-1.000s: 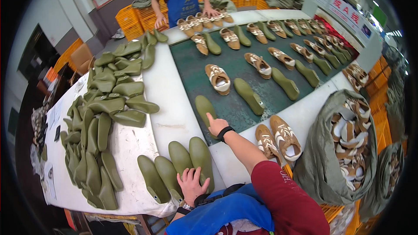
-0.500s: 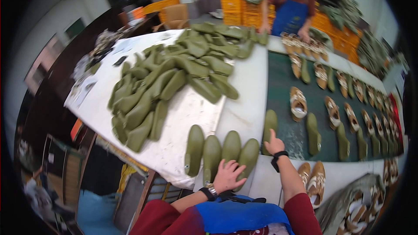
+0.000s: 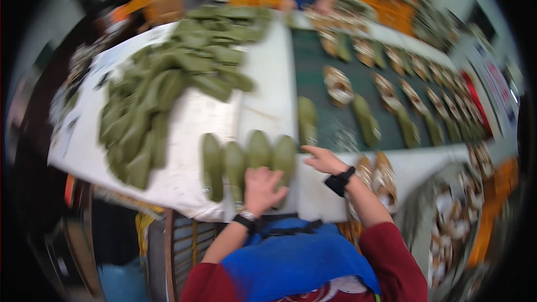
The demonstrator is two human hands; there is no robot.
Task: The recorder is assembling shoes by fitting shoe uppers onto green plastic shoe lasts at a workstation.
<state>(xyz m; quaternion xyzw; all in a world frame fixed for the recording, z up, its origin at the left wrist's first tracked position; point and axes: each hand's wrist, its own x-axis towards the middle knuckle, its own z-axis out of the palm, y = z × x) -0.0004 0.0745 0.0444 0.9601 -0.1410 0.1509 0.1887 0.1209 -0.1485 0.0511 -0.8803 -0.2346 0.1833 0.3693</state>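
Insoles: four green insoles (image 3: 246, 159) lie side by side at the white table (image 3: 268, 86)'s near edge.
Left hand (image 3: 263, 189): rests flat, fingers spread, on the two rightmost.
Right hand (image 3: 323, 160): open, empty, at the conveyor belt (image 3: 335, 126)'s near edge, beside a single green insole (image 3: 306, 118).
Behind: heap of green insoles (image 3: 168, 86) across the table's far side.
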